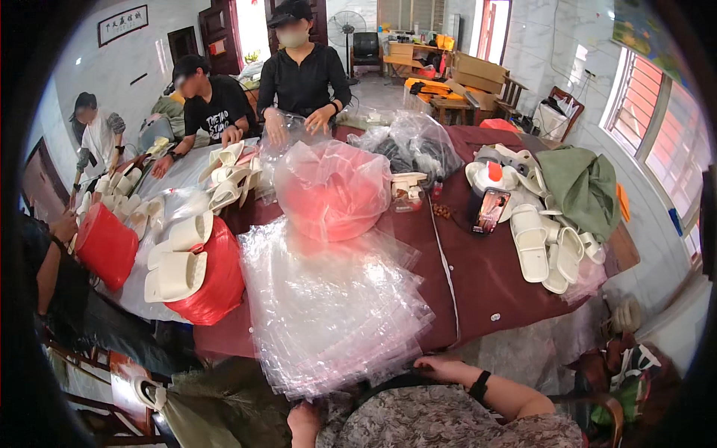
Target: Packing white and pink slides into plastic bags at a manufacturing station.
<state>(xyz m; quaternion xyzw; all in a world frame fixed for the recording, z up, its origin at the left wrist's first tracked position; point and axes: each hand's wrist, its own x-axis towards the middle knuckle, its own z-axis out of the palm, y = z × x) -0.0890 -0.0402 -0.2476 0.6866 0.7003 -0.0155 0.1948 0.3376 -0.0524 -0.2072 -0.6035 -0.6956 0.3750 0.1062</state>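
The grip of our left hand (303, 415) and right hand (436, 367) we couldn't tell, but we seemed to be straightening clear bags (336, 306) overhanging the table (508, 280)'s near edge, where parting one called for a light pinch.

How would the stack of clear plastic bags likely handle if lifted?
The stack of clear plastic bags would probably flop, since its thin film looks rippled. Its glossy surface suggests slipperiness, and its fanned edges hint layers could slide apart.
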